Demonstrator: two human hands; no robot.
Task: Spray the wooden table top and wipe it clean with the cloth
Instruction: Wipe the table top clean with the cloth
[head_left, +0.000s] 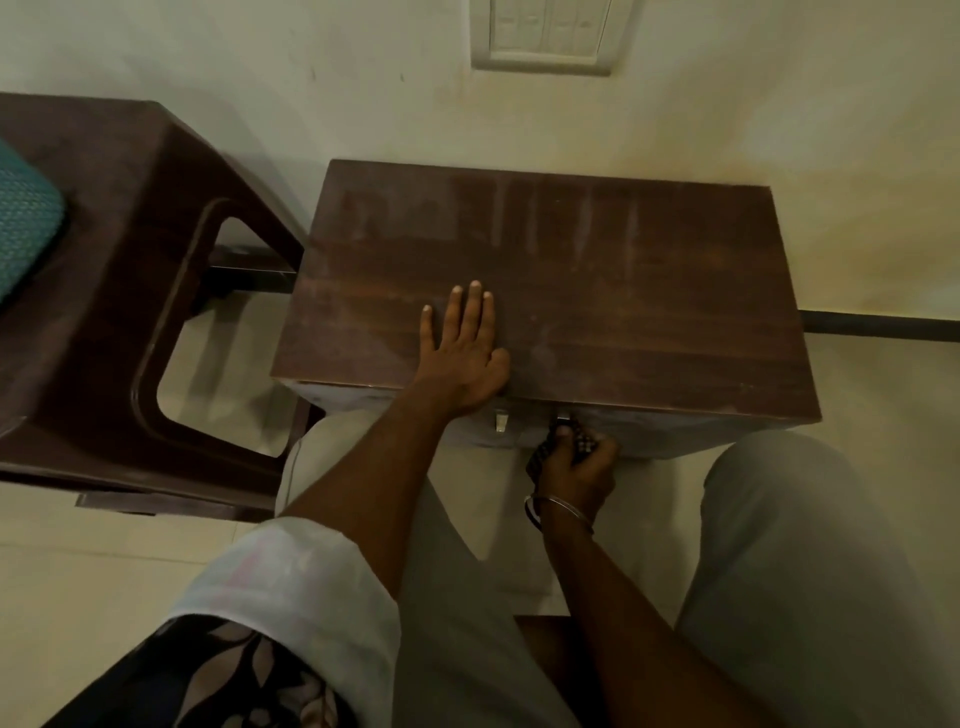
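Brown plastic, the chair (119, 291) stands at the far left with a teal cushion (23, 223) on its seat, just beside the left edge of the wooden table top (649, 291). That dark top sits against the cream wall (260, 78), streaked with pale smears toward its back edge. Near the front edge, left of centre, the left hand (462, 353) lies flat on the wood, palm down, fingers straight and slightly spread, holding nothing. Below the front edge, in front of the cabinet face with its two small metal handles (501, 421), the right hand (574, 467) is curled tight around a dark checked cloth (576, 439), a thin bangle (558, 506) on its wrist. Pale trouser knees (779, 545) frame the lower right.
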